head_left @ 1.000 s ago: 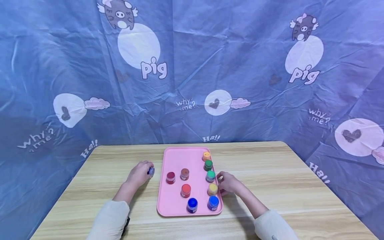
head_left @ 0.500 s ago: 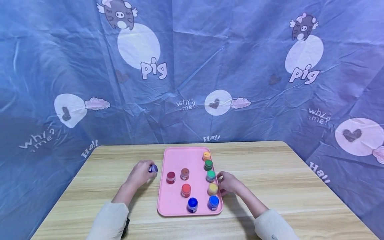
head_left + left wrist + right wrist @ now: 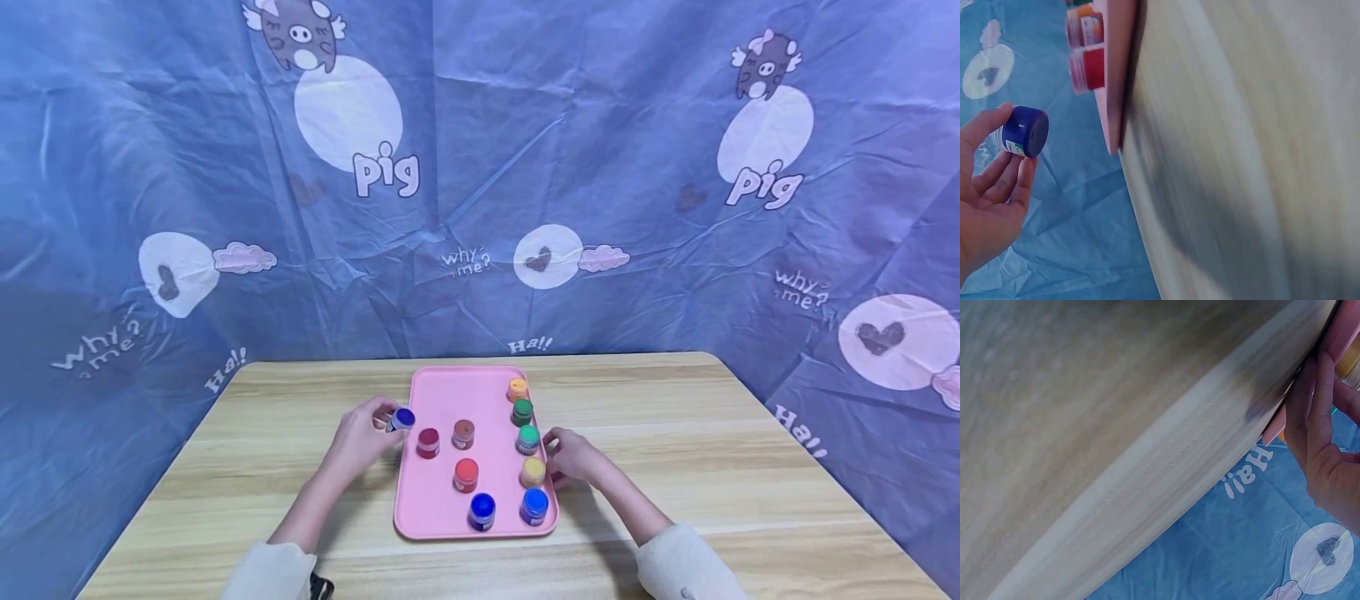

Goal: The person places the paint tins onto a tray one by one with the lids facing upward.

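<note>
My left hand (image 3: 362, 435) pinches a small paint jar (image 3: 402, 418) with a dark blue-violet lid, tilted in the air over the left rim of the pink tray (image 3: 442, 385). In the left wrist view the jar (image 3: 1025, 132) sits between thumb and fingertips. My right hand (image 3: 573, 457) holds the tray's right rim, beside the yellow-lidded jar (image 3: 533, 472); the right wrist view has its fingers (image 3: 1319, 406) against the tray's outer side. Nearest the held jar stands a dark red jar (image 3: 428, 442), with a brown jar (image 3: 463, 433) to its right.
An orange-red jar (image 3: 466, 475) and a dark blue jar (image 3: 482, 511) stand lower on the tray. Along its right side, besides the yellow one, are orange (image 3: 517, 389), dark green (image 3: 522, 412), light green (image 3: 528, 438) and bright blue (image 3: 535, 506) jars. A blue curtain (image 3: 480, 317) hangs behind the wooden table (image 3: 675, 400).
My left hand has moved right with the paint jar, from the table beside the tray to above its left rim. The jar's lid now shows more. My right hand has stayed in place.
</note>
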Demonstrator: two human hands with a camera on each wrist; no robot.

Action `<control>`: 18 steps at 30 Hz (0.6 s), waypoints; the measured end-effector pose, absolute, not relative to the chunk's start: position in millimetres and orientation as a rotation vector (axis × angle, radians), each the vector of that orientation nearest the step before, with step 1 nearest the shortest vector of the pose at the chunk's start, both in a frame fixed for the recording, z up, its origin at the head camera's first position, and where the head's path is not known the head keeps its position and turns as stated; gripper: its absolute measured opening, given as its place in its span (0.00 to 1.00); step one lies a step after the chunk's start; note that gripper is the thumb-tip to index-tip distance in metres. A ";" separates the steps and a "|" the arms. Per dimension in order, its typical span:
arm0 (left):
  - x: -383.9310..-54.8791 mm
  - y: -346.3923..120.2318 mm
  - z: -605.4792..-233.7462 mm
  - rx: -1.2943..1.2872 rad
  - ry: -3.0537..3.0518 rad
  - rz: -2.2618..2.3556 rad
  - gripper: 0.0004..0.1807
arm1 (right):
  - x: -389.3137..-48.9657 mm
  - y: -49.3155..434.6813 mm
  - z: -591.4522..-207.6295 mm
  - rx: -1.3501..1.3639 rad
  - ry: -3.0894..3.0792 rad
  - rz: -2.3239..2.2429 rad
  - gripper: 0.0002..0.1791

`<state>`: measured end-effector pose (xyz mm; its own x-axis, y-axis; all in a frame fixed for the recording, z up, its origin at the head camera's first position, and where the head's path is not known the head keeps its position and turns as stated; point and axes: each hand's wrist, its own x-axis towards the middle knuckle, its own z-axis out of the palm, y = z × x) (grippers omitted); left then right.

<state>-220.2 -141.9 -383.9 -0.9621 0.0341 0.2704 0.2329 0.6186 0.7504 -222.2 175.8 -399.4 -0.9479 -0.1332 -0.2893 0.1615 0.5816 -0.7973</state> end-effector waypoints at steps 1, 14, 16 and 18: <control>-217.6 -140.2 -383.2 -0.214 -2.613 -1.284 0.19 | -222.4 175.9 -399.2 0.024 2.496 -1.304 0.23; -194.3 -125.2 -386.4 -0.416 -2.729 -1.564 0.18 | -223.0 176.0 -398.5 0.019 2.499 -1.286 0.22; -192.0 -123.5 -386.5 -0.485 -2.787 -1.552 0.18 | -223.4 175.9 -398.7 0.023 2.493 -1.290 0.23; -189.8 -121.5 -386.3 -0.527 -2.840 -1.536 0.19 | -223.7 175.8 -398.7 0.022 2.488 -1.292 0.22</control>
